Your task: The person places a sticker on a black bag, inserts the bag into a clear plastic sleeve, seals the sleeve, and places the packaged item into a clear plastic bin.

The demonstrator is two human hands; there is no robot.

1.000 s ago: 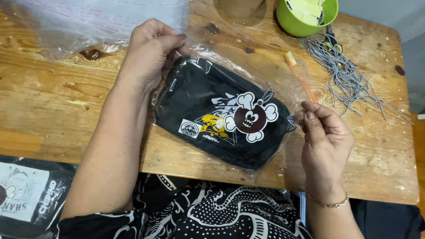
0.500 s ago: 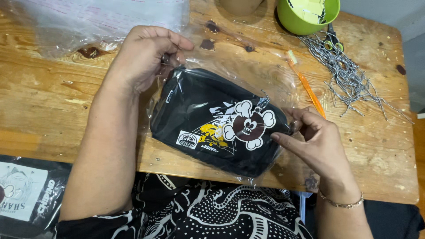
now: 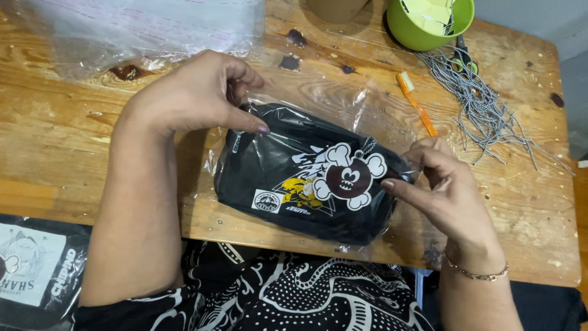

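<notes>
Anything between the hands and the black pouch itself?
Yes. The clear plastic bag wraps the black pouch, so both the left hand and right hand touch film, not fabric. Nothing else intervenes.

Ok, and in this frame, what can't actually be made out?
Head view only:
- Contents of the green bowl: cut off by the top edge.
- Scissors: mostly buried under the pile of striped cords.
- Left hand fingertips: curled behind the clear plastic bag around the black pouch.
- Brown round object at the top: cropped, kind unclear.
- Right hand thumb: hidden behind the fingers.
</notes>
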